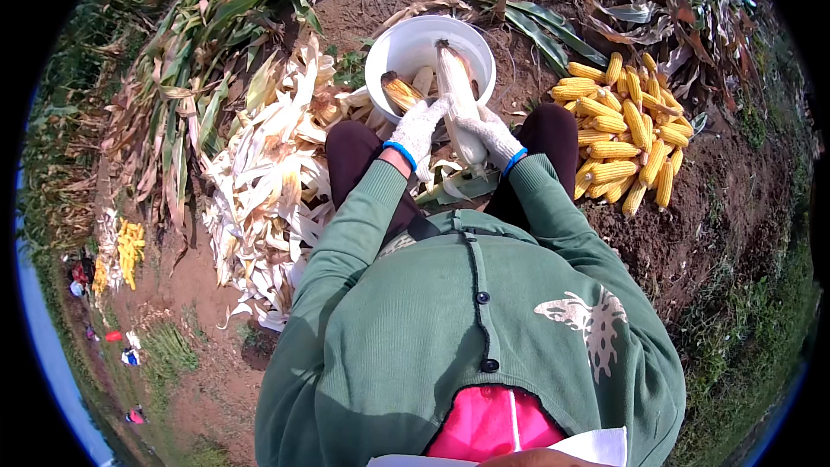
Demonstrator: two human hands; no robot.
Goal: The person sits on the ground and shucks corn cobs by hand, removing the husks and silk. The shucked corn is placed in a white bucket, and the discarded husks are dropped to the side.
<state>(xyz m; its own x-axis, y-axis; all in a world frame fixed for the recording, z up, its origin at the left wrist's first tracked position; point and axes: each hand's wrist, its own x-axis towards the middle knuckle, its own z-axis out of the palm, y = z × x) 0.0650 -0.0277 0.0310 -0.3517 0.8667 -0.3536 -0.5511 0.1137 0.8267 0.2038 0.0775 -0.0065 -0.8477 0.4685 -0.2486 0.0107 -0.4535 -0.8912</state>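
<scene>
- The left hand (417, 130), in a white glove with a blue cuff, has its fingers closed against the left side of an ear of corn in pale husk (456, 86).
- The right hand (494, 136), gloved alike, has its fingers curled around the same ear's lower part from the right.
- That ear slants with its dark tip over the white bucket (377, 56) and its thick end toward the person, between the knees.
- Inside the bucket lies a browned ear (401, 90).
- Loose pale husks (264, 182) heap up at the left.
- Bare yellow cobs (624, 134) lie piled on the soil at the right.
</scene>
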